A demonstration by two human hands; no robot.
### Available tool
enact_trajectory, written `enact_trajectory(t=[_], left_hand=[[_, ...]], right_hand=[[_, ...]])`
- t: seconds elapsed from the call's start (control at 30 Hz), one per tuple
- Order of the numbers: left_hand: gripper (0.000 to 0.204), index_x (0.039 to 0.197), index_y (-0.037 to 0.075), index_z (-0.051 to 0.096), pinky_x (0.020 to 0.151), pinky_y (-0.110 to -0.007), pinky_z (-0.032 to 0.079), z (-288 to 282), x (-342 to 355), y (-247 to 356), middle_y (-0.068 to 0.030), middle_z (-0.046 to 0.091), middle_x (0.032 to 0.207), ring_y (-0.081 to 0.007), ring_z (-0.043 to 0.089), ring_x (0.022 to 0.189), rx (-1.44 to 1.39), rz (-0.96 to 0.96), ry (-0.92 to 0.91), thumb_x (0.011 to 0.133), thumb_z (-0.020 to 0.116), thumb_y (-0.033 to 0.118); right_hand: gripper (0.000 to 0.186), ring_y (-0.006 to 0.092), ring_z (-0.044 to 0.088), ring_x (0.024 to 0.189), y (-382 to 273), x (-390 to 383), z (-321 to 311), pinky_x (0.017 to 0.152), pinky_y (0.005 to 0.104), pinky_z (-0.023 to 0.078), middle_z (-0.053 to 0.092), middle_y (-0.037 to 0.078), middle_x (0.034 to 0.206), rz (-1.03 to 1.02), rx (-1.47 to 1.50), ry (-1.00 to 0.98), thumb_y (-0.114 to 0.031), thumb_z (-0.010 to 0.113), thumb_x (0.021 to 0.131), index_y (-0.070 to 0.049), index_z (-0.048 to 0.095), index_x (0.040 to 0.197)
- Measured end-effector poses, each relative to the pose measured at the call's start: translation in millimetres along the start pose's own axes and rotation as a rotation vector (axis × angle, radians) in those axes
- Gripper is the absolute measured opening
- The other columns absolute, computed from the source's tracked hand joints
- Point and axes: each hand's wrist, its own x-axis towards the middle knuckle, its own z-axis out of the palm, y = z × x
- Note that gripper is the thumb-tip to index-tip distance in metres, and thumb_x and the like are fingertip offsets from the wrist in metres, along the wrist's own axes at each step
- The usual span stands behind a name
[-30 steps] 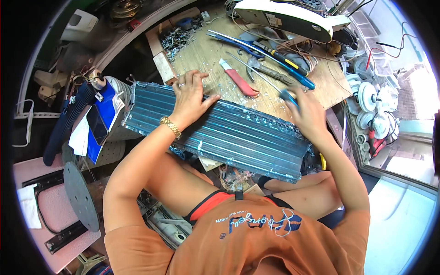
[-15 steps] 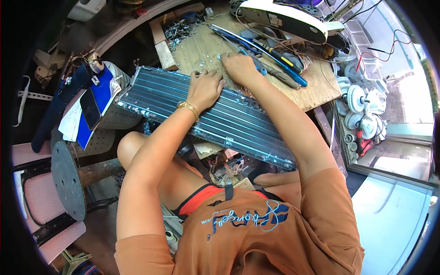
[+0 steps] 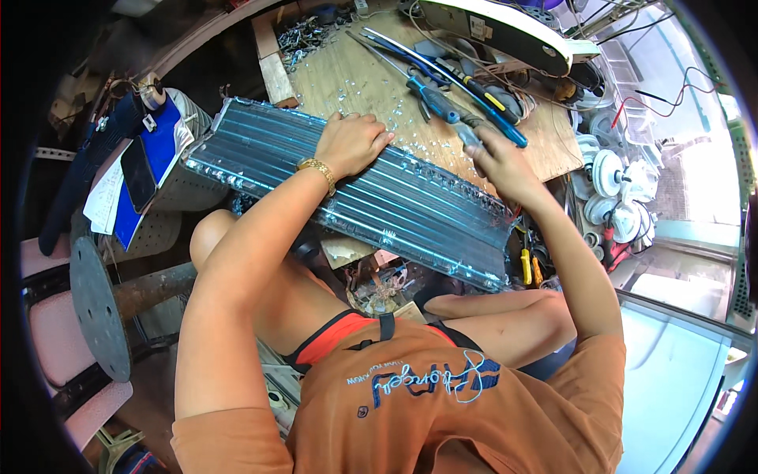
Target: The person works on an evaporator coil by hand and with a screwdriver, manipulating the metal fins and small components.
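Observation:
A long finned heat-exchanger coil [image 3: 260, 142], dark with shiny lengthwise ridges, lies slanted from the left down to the right, its far edge by the wooden bench top. My left hand [image 3: 351, 144], with a gold-coloured bracelet at its wrist, grips the coil's far edge with bent fingers. Past that edge, over the bench, my right hand [image 3: 504, 162] is closed around a small pale grey piece [image 3: 469, 136] that I cannot make out. The right fingers partly hide grey-handled pliers. Beside them lies a blue-handled screwdriver [image 3: 433, 101].
On the bench [image 3: 339, 79] lie metal flakes, a pile of screws [image 3: 304, 39] and a long blue tool [image 3: 505, 126]. A white machine housing [image 3: 505, 28] stands behind. White round parts [image 3: 612, 170] crowd the right. A phone [image 3: 139, 174] lies on a blue folder at left.
My right hand has moved right and nearer, from the middle of the bench to beside the pliers. My left hand stays on the coil. The view has shifted slightly.

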Motion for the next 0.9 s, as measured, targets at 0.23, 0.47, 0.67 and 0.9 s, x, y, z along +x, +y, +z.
enact_trajectory(t=[0.23,0.47,0.67,0.9], left_hand=[[0.043,0.107,0.013,0.075,0.099,-0.054,0.046,-1.6,-2.7,-2.4,-0.0088,0.074,0.111,-0.0323,0.069,0.112,-0.015,-0.037,-0.026,0.112,0.047,0.045],[0.043,0.108,0.013,0.075,0.101,-0.054,0.046,-2.1,-1.2,-0.2,-0.0099,0.074,0.112,-0.0323,0.068,0.113,-0.023,-0.051,-0.029,0.112,0.046,0.044],[0.043,0.108,0.014,0.075,0.101,-0.054,0.046,-0.7,-0.6,-0.5,-0.0100,0.074,0.111,-0.0328,0.068,0.111,-0.008,-0.051,-0.030,0.112,0.046,0.044],[0.043,0.107,0.012,0.076,0.102,-0.055,0.045,0.1,1.3,-0.5,-0.0106,0.075,0.111,-0.0338,0.068,0.111,-0.028,-0.063,-0.035,0.112,0.048,0.044]], right_hand=[[0.020,0.0400,0.075,0.079,-37.1,-0.5,45.7,0.067,0.0539,0.057,0.076,0.017,0.084,-0.219,-0.704,-0.101,-0.029,0.056,0.106,-0.013,0.065,0.115],[0.017,0.0350,0.076,0.070,-46.6,8.9,71.9,0.058,0.0500,0.058,0.075,0.015,0.076,-0.344,-0.760,-0.003,-0.023,0.058,0.101,-0.013,0.069,0.108],[0.015,0.0357,0.077,0.070,-47.7,7.9,78.4,0.059,0.0492,0.059,0.075,0.017,0.076,-0.332,-0.773,0.007,-0.019,0.058,0.099,-0.011,0.069,0.104],[0.017,0.0361,0.077,0.072,-43.7,7.3,80.7,0.060,0.0488,0.060,0.076,0.018,0.078,-0.345,-0.763,-0.006,-0.016,0.057,0.098,-0.009,0.071,0.103]])
